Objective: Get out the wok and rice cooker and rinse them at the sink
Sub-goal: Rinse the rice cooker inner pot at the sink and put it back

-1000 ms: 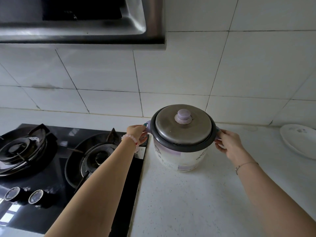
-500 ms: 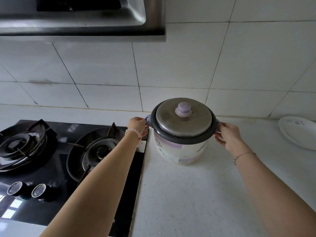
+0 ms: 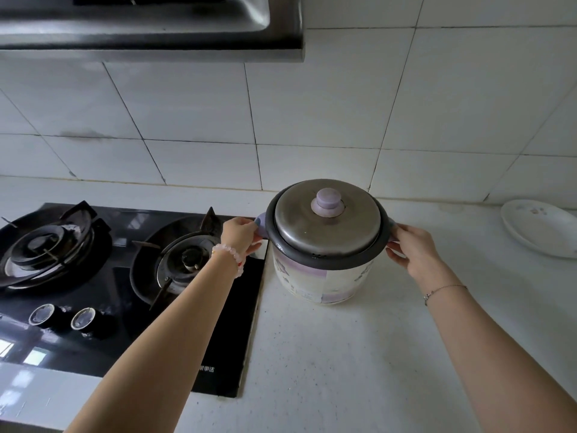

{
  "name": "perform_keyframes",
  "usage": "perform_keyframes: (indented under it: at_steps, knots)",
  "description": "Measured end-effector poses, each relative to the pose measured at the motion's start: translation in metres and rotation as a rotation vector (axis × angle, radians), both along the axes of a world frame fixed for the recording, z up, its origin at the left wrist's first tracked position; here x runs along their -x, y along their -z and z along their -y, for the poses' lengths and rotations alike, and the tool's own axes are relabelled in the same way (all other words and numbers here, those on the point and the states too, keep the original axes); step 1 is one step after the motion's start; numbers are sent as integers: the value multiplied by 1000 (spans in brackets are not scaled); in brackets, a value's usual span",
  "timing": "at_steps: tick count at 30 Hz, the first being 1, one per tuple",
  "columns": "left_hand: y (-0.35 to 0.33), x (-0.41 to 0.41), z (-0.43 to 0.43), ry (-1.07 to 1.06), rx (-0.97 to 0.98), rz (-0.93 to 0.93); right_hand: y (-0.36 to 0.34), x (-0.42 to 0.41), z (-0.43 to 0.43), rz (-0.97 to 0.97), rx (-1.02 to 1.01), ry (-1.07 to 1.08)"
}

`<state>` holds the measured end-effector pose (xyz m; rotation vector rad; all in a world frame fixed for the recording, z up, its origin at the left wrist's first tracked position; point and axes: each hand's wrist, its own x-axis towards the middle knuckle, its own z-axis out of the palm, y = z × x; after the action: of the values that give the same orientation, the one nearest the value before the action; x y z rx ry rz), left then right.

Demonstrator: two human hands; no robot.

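Head: both hands point(image 3: 239, 235) point(image 3: 412, 249) apparently round cooker point(image 3: 324, 278)

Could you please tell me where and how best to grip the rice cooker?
Grip the rice cooker by its two side handles, left hand and right hand coming from either side; the body is wide and round, and the lid knob probably lifts only the lid.

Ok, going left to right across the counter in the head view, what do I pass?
left burner → right burner → left hand → rice cooker → right hand → white plate
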<state>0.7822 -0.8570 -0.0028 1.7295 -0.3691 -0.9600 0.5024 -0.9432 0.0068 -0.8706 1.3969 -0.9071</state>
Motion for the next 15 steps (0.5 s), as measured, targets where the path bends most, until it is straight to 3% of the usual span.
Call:
perform_keyframes:
  at_steps: [15]
  knots:
    - [6, 23, -105, 40, 64, -62, 6, 24, -101, 25, 31, 35]
